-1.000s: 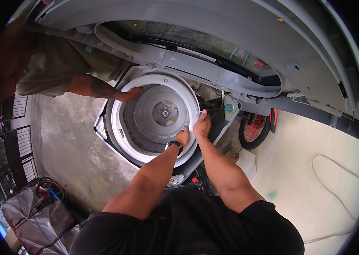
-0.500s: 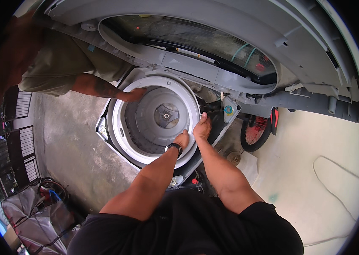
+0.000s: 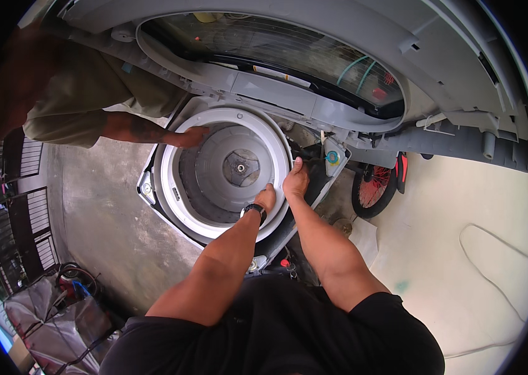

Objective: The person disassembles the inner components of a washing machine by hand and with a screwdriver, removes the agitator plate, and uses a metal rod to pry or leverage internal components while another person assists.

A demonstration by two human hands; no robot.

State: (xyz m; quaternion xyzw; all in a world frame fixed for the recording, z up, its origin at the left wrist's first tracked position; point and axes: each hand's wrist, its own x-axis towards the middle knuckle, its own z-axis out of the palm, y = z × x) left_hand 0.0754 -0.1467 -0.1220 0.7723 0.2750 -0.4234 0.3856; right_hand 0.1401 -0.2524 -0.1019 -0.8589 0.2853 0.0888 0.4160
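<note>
A washing machine tub (image 3: 172,178) with a white ring round its mouth sits in the open machine body. Inside it, a round hub (image 3: 241,168) shows at the bottom, and the inner wall looks stained. My left hand (image 3: 266,199), with a dark watch on its wrist, is closed over the ring's near right edge, its fingertips partly hidden inside. My right hand (image 3: 296,179) grips the outer right side of the same ring; some of its fingers are out of sight. Another person's hand (image 3: 192,136) reaches over the ring at the far left.
The machine's raised grey top cover (image 3: 264,94) with its window spans the far side. A suspension corner (image 3: 146,187) juts out at left. Right of the machine stands a small red-rimmed wheel (image 3: 373,190). A thin cable (image 3: 485,275) lies on the pale floor, and a covered bike (image 3: 64,319) stands lower left.
The whole view has shifted slightly, putting the tub a little farther left and up in the picture. Both my hands and the other person's hand stay at the ring.
</note>
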